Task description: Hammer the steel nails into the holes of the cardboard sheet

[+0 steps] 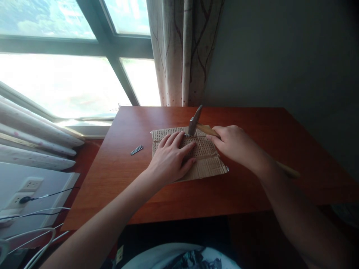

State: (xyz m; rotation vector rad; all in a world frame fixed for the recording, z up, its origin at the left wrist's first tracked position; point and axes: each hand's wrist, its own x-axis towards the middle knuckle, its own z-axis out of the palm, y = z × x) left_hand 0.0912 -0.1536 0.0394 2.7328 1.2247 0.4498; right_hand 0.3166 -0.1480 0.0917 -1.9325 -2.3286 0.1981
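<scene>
A piece of brown cardboard [207, 164] full of small holes lies on the reddish wooden table [134, 179]. My left hand [171, 157] presses flat on it, fingers spread. My right hand [237, 145] grips the wooden handle of a hammer [196, 123] close to its metal head. The head stands on the far part of the cardboard, just beyond my left fingertips. The handle's end [288, 172] sticks out behind my right forearm.
Several loose nails [137, 150] lie on the table left of the cardboard. A curtain [182, 52] and a window [70, 74] stand behind the table. A wall socket with plugged cables [26, 196] is at the lower left.
</scene>
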